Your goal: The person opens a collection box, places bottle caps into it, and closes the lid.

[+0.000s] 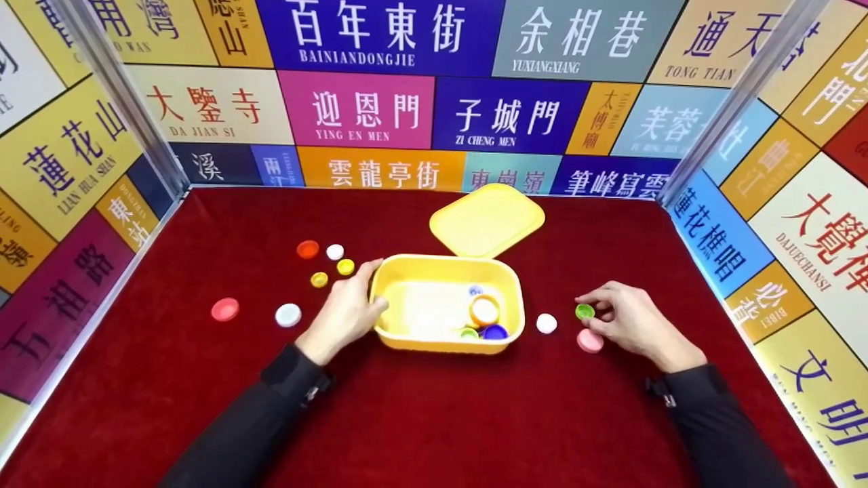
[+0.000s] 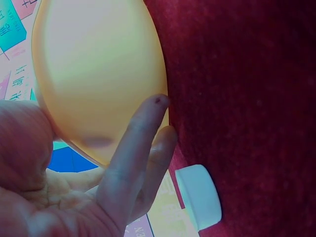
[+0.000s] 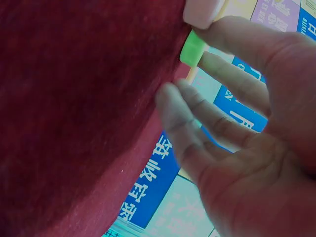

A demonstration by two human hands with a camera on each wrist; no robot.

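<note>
Green round cap [image 1: 584, 312] seemingly to pinch, then lift; cannot tell grip of right hand [image 1: 627, 318]; gripping yellow rectangular box [image 1: 424, 344] with left hand [image 1: 346, 305].

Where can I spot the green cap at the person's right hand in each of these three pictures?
Head: the green cap is right of centre, between thumb and finger of the right hand.
Left wrist: not in it.
Right wrist: upper part, slightly right of centre.
Shared landmark: the dark red cloth, visible in all three views.
</note>
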